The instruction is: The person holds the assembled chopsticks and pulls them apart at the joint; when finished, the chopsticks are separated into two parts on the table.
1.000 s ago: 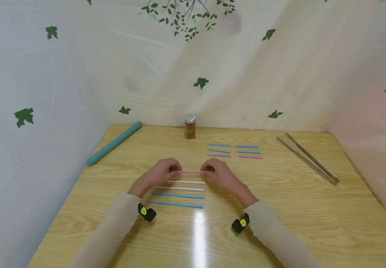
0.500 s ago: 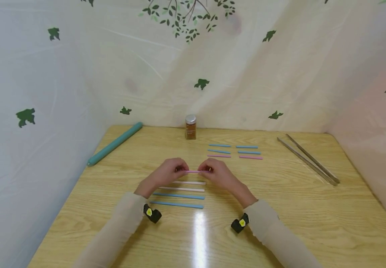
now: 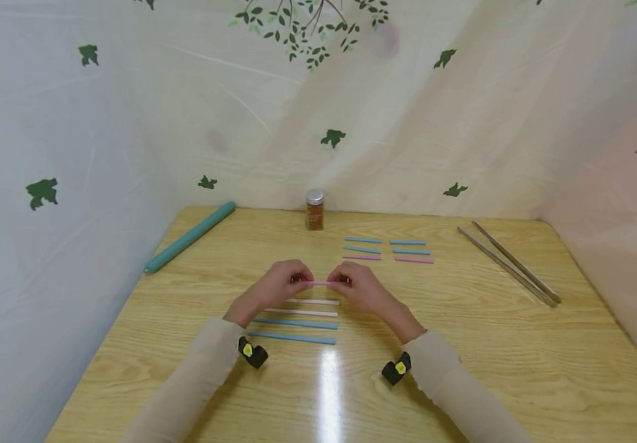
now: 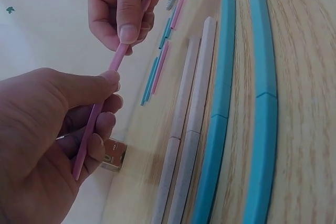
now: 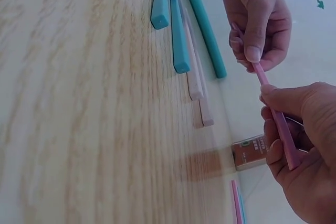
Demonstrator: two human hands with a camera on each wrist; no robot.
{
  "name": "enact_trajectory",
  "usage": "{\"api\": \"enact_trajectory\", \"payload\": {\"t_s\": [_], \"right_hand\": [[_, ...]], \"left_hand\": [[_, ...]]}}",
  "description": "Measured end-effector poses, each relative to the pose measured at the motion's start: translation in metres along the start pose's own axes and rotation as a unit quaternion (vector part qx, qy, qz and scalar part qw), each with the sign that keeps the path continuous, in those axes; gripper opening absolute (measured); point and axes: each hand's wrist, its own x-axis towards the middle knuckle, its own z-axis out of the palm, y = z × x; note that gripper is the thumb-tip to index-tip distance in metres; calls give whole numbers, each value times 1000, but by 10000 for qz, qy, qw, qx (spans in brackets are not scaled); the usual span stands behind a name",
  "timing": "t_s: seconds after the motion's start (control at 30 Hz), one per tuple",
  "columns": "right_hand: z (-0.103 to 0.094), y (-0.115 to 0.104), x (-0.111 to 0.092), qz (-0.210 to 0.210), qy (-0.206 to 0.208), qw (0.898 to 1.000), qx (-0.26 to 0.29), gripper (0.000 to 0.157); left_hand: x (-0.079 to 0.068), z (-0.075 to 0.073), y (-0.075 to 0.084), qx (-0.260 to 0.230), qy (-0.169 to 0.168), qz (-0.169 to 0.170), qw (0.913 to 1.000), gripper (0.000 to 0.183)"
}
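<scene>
Between my two hands a pink chopstick (image 3: 320,283) is held level above the table. My left hand (image 3: 282,283) pinches its left part with thumb and fingertips; in the left wrist view its end lies along the curled fingers. My right hand (image 3: 363,286) pinches the right part, a short gap from the left hand. Nearer me lie two pale pink chopsticks (image 3: 313,313) and two blue chopsticks (image 3: 296,323), side by side, each with a seam midway in the left wrist view. My left hand and wrist cover some of their left ends in the head view.
Behind my right hand lie short blue pieces (image 3: 363,240) and short pink pieces (image 3: 414,260) in two columns. A jar (image 3: 315,212) with a silver lid stands at the back. A teal rod (image 3: 191,239) lies at left, long metal tongs (image 3: 509,264) at right. Patterned cloth surrounds the table.
My left hand has slid right along the pink chopstick, closer to the right hand, and the right hand has shifted slightly left. In the last half second both hands are almost still.
</scene>
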Motion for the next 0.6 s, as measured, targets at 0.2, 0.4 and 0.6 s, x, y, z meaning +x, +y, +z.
{"api": "enact_trajectory", "payload": {"t_s": [0.2, 0.4, 0.6], "right_hand": [[-3, 1, 0, 17, -55, 10000, -12, 6], [-4, 3, -2, 82, -106, 9999, -56, 7], [-5, 2, -4, 8, -31, 10000, -12, 7]], "left_hand": [[1, -1, -1, 22, 63, 119, 9999, 7], [1, 0, -2, -5, 105, 234, 9997, 7], [2, 1, -2, -26, 232, 231, 9995, 6]]}}
